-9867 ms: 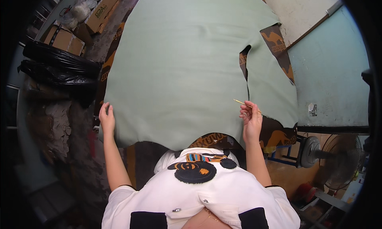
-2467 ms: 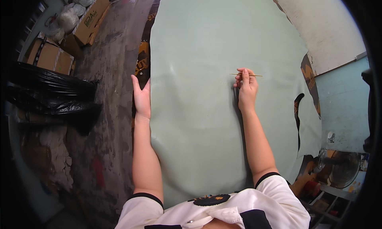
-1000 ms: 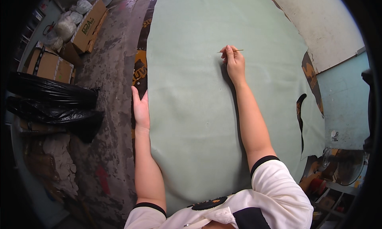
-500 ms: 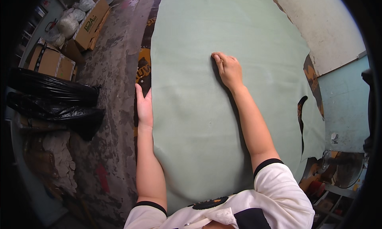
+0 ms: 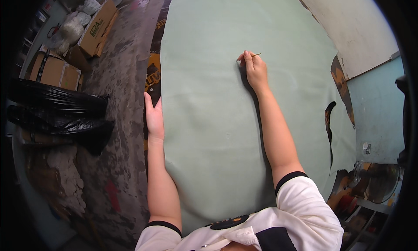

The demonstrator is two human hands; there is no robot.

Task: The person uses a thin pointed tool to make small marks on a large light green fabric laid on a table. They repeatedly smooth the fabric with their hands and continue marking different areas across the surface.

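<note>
Right hand (image 5: 256, 70) pinches a thin stick (image 5: 255, 55) on the pale green sheet (image 5: 209, 120); left hand (image 5: 154, 116) lies flat, open, at its edge.

Half a second ago the right hand (image 5: 256, 71) lay lower on the pale green sheet (image 5: 209, 133), its thin stick (image 5: 256, 55) hidden; now it sits further up the sheet, away from the person, and the stick shows again past the fingertips (pinched in a closed grip). The left hand (image 5: 154, 116) at the sheet's left edge has crept slightly forward.
</note>
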